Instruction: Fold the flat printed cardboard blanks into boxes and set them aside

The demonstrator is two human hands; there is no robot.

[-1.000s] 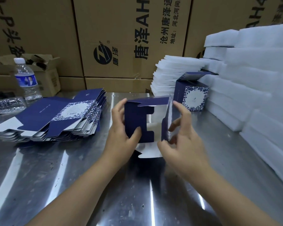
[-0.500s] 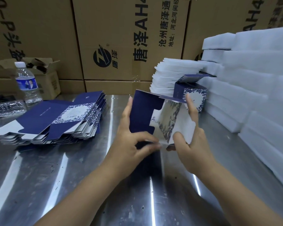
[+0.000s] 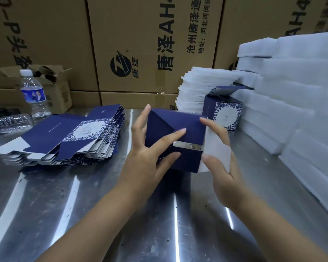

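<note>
Since half a second ago the half-folded dark blue cardboard box [image 3: 178, 127] is turning its end toward the camera, one blue flap now lying across it. It is hanging just above the shiny steel table [image 3: 95, 208], between both hands. The left hand [image 3: 146, 165] is pressing straight, spread fingers on the blue flaps. The right hand [image 3: 222, 167] is pinching the white side flap between thumb and fingers. Left of them a stack of flat blue printed blanks [image 3: 51, 137] is lying. Farther back a finished blue floral box [image 3: 224, 112] is standing against white foam sheets [image 3: 292, 91], before brown shipping cartons [image 3: 140, 31].
</note>
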